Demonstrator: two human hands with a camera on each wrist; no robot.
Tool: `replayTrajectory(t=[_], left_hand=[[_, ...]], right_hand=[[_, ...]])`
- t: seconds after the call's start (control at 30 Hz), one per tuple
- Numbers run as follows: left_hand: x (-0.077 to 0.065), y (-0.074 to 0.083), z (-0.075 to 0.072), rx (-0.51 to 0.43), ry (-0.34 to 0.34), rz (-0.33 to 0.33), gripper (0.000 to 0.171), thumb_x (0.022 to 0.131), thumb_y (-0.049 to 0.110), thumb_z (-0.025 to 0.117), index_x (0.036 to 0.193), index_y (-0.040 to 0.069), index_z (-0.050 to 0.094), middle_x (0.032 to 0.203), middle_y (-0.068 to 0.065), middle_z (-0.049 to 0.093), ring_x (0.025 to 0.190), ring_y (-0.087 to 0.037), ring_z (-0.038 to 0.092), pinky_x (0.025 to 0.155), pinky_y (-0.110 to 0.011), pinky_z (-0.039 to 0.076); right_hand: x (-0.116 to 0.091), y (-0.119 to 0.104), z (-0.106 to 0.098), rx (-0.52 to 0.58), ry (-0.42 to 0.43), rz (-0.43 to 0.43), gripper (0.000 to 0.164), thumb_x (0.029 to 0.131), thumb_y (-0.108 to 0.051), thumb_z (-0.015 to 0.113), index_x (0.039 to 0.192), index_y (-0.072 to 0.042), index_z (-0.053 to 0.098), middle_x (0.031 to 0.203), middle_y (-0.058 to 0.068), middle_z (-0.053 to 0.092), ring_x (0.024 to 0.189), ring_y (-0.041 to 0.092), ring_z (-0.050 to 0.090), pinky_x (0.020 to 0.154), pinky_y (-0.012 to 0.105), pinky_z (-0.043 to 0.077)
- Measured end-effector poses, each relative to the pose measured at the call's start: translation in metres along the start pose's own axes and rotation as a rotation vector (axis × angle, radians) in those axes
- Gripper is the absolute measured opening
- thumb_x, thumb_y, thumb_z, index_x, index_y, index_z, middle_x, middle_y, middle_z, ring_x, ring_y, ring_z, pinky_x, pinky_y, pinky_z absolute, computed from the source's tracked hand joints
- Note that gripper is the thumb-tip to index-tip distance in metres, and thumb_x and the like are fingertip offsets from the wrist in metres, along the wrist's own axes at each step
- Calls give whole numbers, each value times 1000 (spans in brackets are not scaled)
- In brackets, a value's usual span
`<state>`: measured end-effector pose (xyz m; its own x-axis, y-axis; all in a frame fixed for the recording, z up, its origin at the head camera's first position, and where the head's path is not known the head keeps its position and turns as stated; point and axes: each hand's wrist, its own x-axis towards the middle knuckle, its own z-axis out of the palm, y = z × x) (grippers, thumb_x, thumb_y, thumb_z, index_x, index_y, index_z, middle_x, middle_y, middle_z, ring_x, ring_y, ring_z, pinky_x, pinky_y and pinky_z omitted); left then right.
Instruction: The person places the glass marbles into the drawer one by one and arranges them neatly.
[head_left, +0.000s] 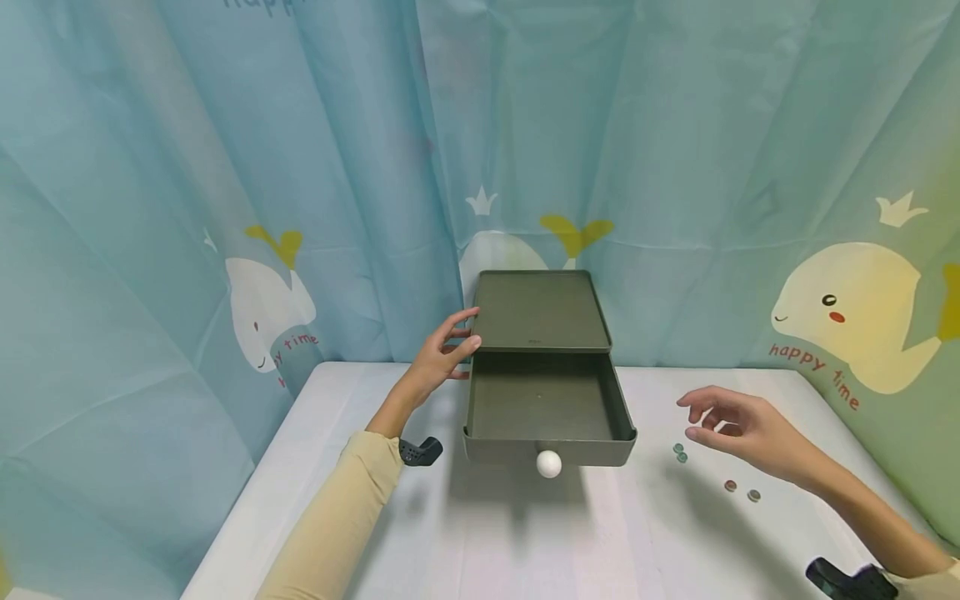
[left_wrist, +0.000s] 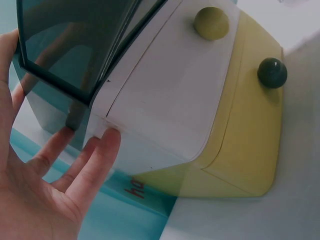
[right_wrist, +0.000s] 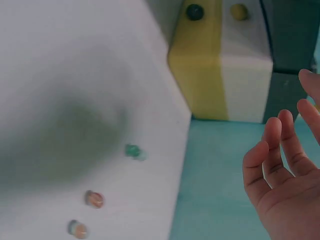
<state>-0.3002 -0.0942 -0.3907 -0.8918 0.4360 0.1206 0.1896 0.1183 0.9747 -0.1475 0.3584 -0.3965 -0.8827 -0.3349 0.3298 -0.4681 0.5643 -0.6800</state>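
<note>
A small drawer cabinet (left_wrist: 155,95) stands on the table, its tiers dark green, white and yellow. Its dark green top drawer (head_left: 540,408) is pulled out, with a white round knob (head_left: 549,464) on the front; no contents show inside. My left hand (head_left: 438,354) rests against the cabinet's left side, fingers spread, near the dark green top (head_left: 542,310). To the right of the cabinet, my right hand (head_left: 753,429) hovers above the table with loosely bent fingers and holds nothing. Small round green pieces (head_left: 679,452), a brown one (head_left: 731,485) and a greyish one (head_left: 753,495) lie below it.
The white table (head_left: 540,542) runs under everything. A blue-green curtain (head_left: 675,167) with printed whales hangs behind and at both sides, close to the cabinet's back. On the lower drawers sit a yellow knob (left_wrist: 211,23) and a dark green knob (left_wrist: 272,73).
</note>
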Motion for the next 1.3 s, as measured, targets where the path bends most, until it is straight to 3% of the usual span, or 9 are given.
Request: replayTrajectory(t=[0.4,0.6,0.77,1.03,1.3], left_hand=[[3,-10,0,11,19,30,57,104,30,60,157,37,40,153,-16,40,132,-38,52,91,-59,56],[2,-9,1,17,25,37,56,102,36,62,155,39,43,151,-15,42,131,-36,54,90,-56,57],[2,-9,1,11,30,33,56,102,35,63,154,39,44,151,-14,43,130,-36,54,89,-54,58],[3,-9,2,22,28,30,57,103,32,61,157,34,42,153,-17,41,132,-38,51,90,-56,58],[2,-8,2,18,37,22,55,102,36,63,154,40,44,151,-14,43,130,-35,54,89,-54,58]], right_hand=[[-9,47,18,-8,-16,68,28,91,-8,79,116,-17,70,94,-1,64,77,11,66,63,24,51],[-12,68,27,-21,-24,58,26,90,-4,78,114,-7,69,91,0,65,72,11,65,54,26,50],[-15,74,30,-36,-46,141,25,91,-11,79,113,-7,69,90,-1,65,69,9,61,43,28,47],[-17,80,33,-90,-70,179,22,89,-15,81,107,-11,70,86,-5,63,65,5,56,46,26,45],[-19,87,34,-117,-96,136,19,86,-10,82,101,-13,69,84,-8,63,64,2,52,50,24,43]])
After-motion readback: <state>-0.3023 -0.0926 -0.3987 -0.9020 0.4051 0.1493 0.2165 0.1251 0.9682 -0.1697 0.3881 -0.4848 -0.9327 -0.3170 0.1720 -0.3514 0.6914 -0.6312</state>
